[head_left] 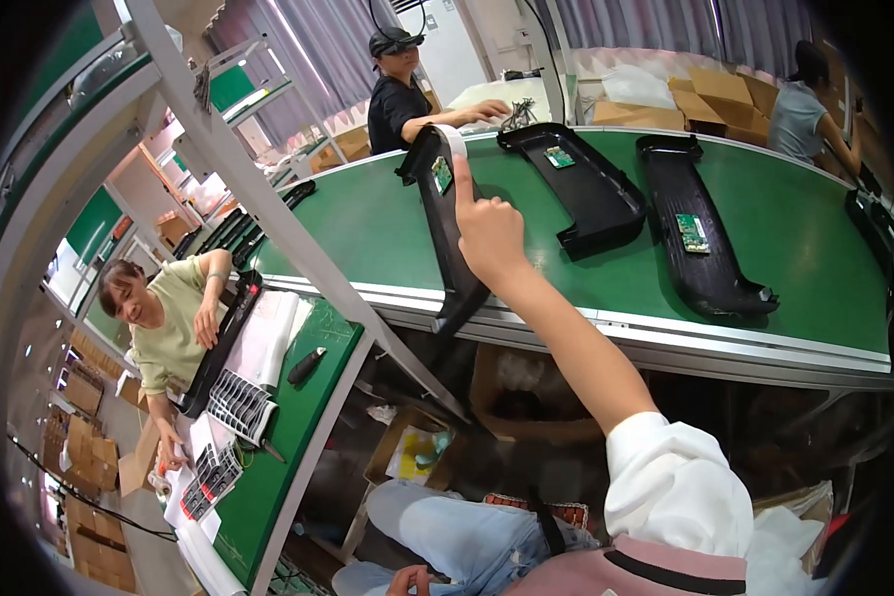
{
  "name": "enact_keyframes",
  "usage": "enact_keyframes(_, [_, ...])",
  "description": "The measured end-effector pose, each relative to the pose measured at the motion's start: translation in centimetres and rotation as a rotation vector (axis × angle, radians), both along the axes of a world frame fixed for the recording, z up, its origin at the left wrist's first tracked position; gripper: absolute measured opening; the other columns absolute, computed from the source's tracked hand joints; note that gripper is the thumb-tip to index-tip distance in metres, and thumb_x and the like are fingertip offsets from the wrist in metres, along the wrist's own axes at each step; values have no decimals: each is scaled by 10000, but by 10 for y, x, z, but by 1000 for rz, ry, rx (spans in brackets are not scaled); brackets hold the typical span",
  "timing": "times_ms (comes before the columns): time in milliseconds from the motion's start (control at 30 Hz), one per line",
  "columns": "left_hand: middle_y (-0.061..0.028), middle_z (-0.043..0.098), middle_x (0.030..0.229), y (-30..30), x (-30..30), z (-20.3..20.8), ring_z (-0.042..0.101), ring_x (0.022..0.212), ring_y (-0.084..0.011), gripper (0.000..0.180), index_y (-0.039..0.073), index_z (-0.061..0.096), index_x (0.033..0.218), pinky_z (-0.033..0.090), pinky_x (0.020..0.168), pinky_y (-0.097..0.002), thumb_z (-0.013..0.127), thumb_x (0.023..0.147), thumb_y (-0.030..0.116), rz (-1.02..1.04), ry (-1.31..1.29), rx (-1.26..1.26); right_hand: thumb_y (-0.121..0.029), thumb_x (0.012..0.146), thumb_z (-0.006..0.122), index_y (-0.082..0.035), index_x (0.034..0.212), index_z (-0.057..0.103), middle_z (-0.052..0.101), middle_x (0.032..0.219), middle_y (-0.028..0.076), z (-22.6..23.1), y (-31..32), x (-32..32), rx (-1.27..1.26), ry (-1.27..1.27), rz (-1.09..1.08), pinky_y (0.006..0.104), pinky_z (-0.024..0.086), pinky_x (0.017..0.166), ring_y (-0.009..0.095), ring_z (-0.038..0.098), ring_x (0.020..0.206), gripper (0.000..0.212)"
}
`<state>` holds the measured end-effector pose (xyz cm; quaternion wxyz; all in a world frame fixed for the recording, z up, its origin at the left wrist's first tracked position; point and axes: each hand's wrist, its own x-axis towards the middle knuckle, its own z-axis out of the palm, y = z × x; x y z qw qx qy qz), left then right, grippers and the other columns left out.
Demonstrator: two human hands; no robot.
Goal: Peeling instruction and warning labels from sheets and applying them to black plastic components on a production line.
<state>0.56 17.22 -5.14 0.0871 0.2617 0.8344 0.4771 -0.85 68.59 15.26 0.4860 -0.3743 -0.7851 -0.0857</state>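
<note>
My right hand (492, 233) reaches over the green work surface, index finger stretched out and the other fingers curled. The index fingertip meets a white curved strip (455, 139) at the far end of a long black plastic housing (445, 233). That housing's near end juts past the metal rail, and a small green circuit board (441, 175) sits inside it. To the right lie two more black housings (586, 194) (710, 273), each with a green board (559, 157) (692, 233). My left hand (412, 581) is low by my lap, cut off by the picture's lower edge.
A metal post (258, 209) rises at left. A person in light green handles a black housing (223, 343) at a green side table (313, 417), where a dark-handled tool (308, 367) lies. Another person in black sits across. Cardboard boxes (720, 94) stand behind.
</note>
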Motion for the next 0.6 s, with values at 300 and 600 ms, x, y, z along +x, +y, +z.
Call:
enact_keyframes(300, [-106,677,801,26,-4,7,704,713,-173,41,-19,679,884,535,606,-253,663,868,16,-110,68,54,33,631,551,-85,1497,214,614,615,225,-4,5,40,-237,201,133,544,492,586,442,623,594,936])
enact_keyframes(600, [-87,677,845,-11,8,-12,685,744,-150,92,-29,681,934,527,660,-256,640,899,46,73,-107,115,-15,684,528,-205,1505,223,693,919,228,-38,75,-19,-408,301,98,512,496,810,424,664,884,896])
